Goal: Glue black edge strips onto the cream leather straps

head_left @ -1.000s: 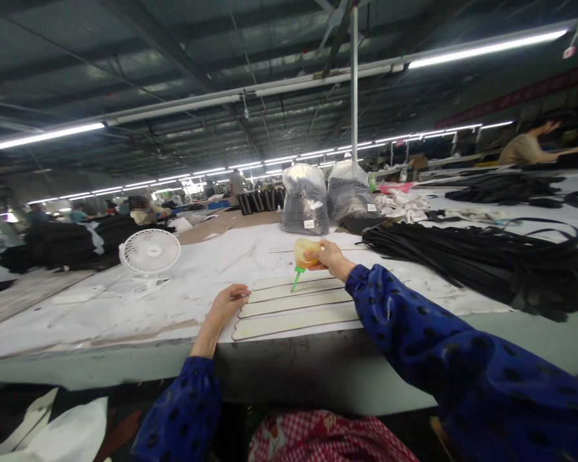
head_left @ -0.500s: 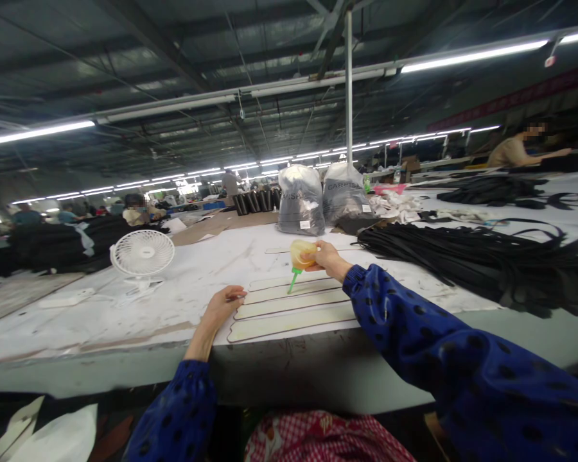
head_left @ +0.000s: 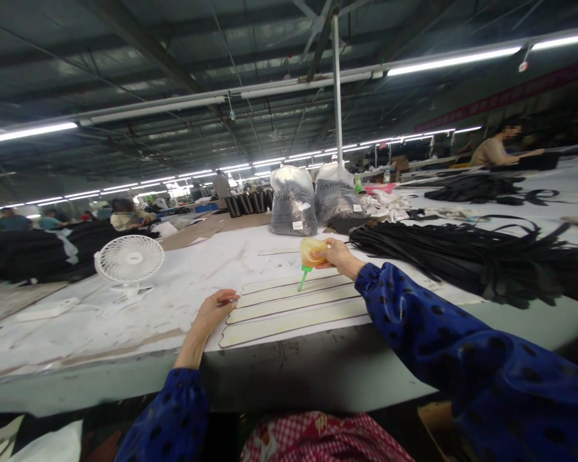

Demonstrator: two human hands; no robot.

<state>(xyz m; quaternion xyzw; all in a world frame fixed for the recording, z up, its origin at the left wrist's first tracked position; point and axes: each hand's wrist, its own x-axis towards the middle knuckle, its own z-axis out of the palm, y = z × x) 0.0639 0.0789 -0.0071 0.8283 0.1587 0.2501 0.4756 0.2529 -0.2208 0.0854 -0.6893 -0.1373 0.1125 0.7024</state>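
My right hand (head_left: 336,255) is wrapped round a soft squeeze bottle (head_left: 311,251) with yellowish contents, tipped nozzle down. Its green nozzle (head_left: 304,278) points at a pale strip (head_left: 289,297) with dark edges, one of several lying side by side on the white table. Whether the tip touches the strip I cannot tell. My left hand (head_left: 214,310) rests at the left ends of the strips, fingers loosely bent and slightly apart, fingertips by one strip's end. The nearest strip (head_left: 289,325) lies along the table's front edge.
A white fan (head_left: 131,260) stands to the left, near a white power strip (head_left: 48,309). Filled plastic bags (head_left: 293,202) stand behind the strips. A heap of black straps (head_left: 462,256) covers the right side. Co-workers sit farther off, one (head_left: 494,149) at the right.
My right hand has moved the squeeze bottle a little to the right along the strip. My left hand stays at the strip ends. The whole view has shifted slightly.
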